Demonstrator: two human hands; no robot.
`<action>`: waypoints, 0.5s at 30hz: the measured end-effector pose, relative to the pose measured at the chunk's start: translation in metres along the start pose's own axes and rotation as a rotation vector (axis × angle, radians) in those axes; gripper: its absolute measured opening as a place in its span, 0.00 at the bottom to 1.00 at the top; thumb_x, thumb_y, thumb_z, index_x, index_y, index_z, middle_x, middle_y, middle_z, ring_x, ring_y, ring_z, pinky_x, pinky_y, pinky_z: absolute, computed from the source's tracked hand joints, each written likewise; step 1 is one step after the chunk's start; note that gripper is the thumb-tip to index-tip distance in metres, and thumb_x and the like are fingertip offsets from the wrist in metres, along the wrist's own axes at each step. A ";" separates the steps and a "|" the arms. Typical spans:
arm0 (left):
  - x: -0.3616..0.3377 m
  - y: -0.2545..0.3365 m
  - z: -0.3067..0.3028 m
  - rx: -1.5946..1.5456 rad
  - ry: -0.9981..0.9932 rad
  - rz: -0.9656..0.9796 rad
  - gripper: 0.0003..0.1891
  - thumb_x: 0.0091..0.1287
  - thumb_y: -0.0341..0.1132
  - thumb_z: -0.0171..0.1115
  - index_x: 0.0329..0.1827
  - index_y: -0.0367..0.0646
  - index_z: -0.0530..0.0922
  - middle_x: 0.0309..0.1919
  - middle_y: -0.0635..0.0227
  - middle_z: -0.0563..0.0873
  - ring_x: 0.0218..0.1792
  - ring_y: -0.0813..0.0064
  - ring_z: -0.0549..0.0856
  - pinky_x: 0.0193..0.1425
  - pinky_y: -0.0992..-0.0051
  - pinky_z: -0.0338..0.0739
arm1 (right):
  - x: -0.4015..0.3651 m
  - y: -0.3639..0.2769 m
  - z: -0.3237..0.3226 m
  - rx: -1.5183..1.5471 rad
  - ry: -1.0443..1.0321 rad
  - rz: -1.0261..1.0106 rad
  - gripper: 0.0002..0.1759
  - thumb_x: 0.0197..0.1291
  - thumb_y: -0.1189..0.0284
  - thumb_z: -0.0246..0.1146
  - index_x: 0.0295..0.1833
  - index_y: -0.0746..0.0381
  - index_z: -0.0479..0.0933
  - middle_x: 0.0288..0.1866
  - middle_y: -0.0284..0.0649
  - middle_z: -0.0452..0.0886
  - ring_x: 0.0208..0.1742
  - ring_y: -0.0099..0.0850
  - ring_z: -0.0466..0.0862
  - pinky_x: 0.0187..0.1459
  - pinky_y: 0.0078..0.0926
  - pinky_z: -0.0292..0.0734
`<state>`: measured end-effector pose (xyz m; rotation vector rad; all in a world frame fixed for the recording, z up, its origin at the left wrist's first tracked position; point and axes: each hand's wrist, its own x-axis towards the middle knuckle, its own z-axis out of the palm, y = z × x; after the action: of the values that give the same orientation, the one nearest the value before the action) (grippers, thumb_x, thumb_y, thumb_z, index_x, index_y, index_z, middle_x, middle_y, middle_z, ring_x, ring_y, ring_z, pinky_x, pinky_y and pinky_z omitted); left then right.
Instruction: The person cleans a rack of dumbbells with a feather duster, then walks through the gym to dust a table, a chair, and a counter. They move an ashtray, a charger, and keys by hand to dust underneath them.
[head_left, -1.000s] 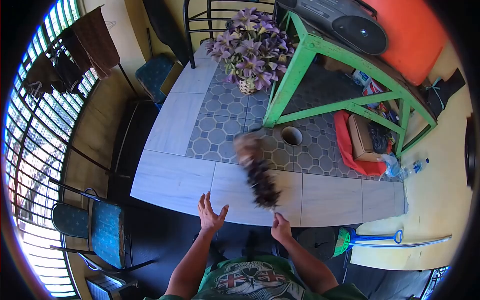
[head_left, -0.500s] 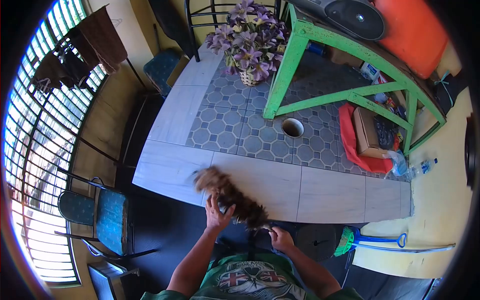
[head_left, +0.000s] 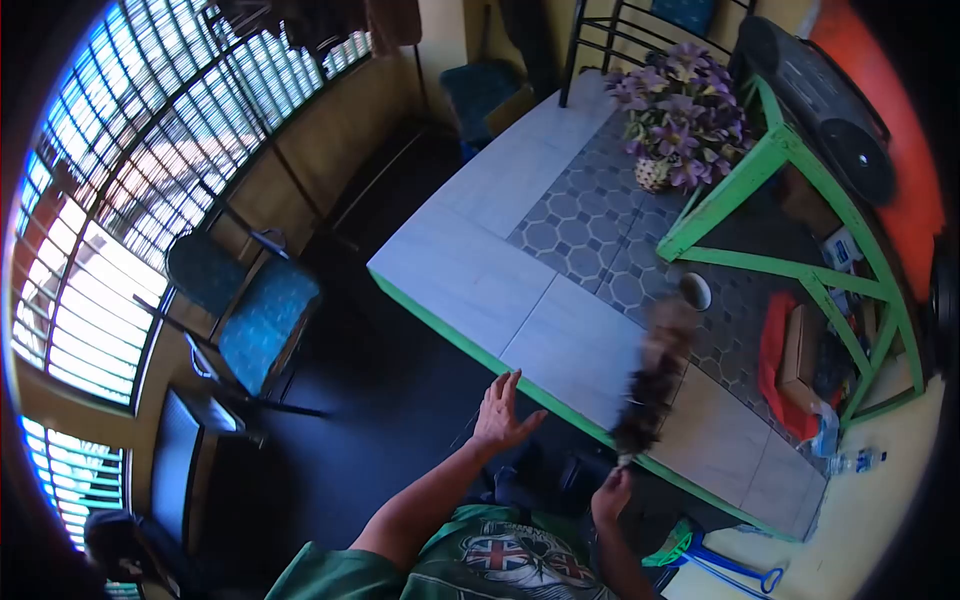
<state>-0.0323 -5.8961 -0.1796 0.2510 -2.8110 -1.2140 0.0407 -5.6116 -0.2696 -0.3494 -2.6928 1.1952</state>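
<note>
A brown feather duster (head_left: 652, 385), blurred by motion, stands out over the near part of the tiled table (head_left: 470, 250). My right hand (head_left: 611, 495) grips its handle just off the table's green front edge. My left hand (head_left: 503, 415) is held in the air beside that edge, fingers spread and nothing in them. Beyond the duster's tip sits a round cup-like container (head_left: 695, 291), seen from above.
A flower basket (head_left: 654, 174) and a green wooden stand (head_left: 780, 150) carrying a black stereo (head_left: 815, 110) occupy the table. A blue chair (head_left: 262, 325) is at left; a green broom (head_left: 672, 545) lies near the right wall.
The view has turned left. The duster has swung away from my left hand to the right, its feathers now pointing up the table. My left hand has come off the duster.
</note>
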 end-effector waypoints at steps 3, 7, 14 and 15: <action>-0.017 -0.006 0.000 0.010 -0.015 -0.020 0.47 0.56 0.58 0.65 0.73 0.41 0.55 0.66 0.47 0.64 0.67 0.47 0.64 0.69 0.54 0.62 | -0.016 0.004 0.001 -0.010 0.253 0.069 0.12 0.64 0.66 0.59 0.45 0.64 0.77 0.30 0.52 0.80 0.31 0.48 0.82 0.32 0.39 0.75; -0.029 -0.007 0.009 -0.013 0.009 0.058 0.47 0.56 0.57 0.66 0.73 0.42 0.56 0.66 0.46 0.64 0.66 0.47 0.65 0.68 0.54 0.62 | -0.045 -0.008 -0.026 -0.030 -0.301 -0.169 0.11 0.64 0.65 0.60 0.43 0.63 0.76 0.27 0.49 0.80 0.29 0.47 0.82 0.31 0.40 0.74; -0.030 0.006 0.034 -0.032 0.017 0.151 0.46 0.55 0.55 0.67 0.71 0.37 0.57 0.63 0.44 0.65 0.64 0.45 0.66 0.66 0.53 0.63 | -0.047 0.013 -0.025 0.026 0.077 0.115 0.11 0.63 0.66 0.61 0.44 0.64 0.76 0.32 0.51 0.81 0.33 0.47 0.84 0.33 0.36 0.76; -0.029 0.011 0.039 -0.031 -0.003 0.177 0.46 0.55 0.55 0.67 0.71 0.37 0.57 0.63 0.44 0.65 0.64 0.45 0.66 0.66 0.53 0.63 | -0.046 0.020 -0.025 0.016 0.118 0.111 0.11 0.64 0.68 0.61 0.44 0.64 0.76 0.32 0.51 0.81 0.34 0.47 0.84 0.33 0.35 0.76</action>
<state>-0.0099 -5.8557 -0.1979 -0.0023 -2.7444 -1.2176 0.0940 -5.5943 -0.2711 -0.5561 -2.5915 1.1841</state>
